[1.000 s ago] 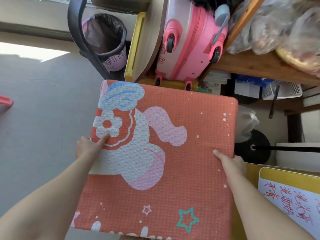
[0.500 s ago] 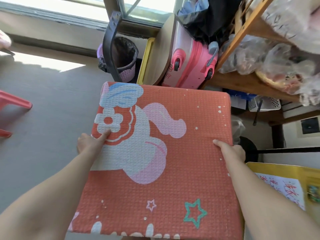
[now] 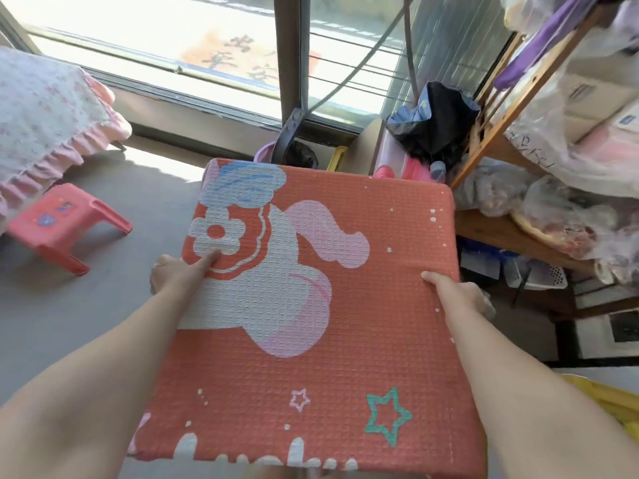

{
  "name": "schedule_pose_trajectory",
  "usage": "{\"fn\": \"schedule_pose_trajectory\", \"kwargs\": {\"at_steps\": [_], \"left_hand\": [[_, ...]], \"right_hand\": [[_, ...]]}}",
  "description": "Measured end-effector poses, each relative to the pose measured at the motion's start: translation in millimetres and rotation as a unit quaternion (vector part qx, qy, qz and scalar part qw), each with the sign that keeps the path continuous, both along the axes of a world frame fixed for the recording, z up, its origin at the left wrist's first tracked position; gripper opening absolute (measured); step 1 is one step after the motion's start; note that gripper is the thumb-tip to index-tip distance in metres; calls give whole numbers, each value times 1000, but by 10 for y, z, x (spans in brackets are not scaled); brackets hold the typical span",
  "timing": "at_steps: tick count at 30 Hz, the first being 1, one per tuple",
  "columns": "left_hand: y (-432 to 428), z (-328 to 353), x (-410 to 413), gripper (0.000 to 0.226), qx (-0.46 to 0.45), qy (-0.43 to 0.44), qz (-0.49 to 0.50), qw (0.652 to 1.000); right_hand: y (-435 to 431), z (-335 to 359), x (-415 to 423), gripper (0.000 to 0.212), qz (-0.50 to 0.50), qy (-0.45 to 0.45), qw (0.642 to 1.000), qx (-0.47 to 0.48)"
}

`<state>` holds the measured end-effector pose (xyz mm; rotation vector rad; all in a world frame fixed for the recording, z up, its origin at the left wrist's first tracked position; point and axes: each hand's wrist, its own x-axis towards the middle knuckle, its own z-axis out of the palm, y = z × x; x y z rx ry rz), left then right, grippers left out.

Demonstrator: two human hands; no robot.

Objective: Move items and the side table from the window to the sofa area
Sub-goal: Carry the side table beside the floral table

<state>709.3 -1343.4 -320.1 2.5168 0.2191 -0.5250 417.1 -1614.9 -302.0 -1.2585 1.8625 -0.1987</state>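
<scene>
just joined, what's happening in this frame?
A person is holding a large orange foam mat with a cartoon print in both bare hands. The left hand grips its left edge with the thumb on top; the right hand grips the right edge. The mat is lifted flat in front of them, near the window. Behind it stand a pink suitcase and a wooden shelf packed with bagged items. A pink stool sits on the floor to the left.
</scene>
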Motion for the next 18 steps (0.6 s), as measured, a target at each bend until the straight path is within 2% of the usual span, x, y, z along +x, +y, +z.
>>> {"fn": "schedule_pose_trajectory", "kwargs": {"at_steps": [4,11,16,18], "left_hand": [[284,314,-108,91,-11,-30,30,999],[1010,779,-307,87,-22,-61,135,989],[1632,947,-383,77,-25,-75,209,975],[1890,990,-420,69,-29,-79,241,967]], "right_hand": [[70,287,194,54,45,-34,998,-11],[341,716,780,68,166,-19,984,-53],[659,946,1312,77,257,-31,963,-68],[852,1015,1506,75,292,-35,953,-71]]}}
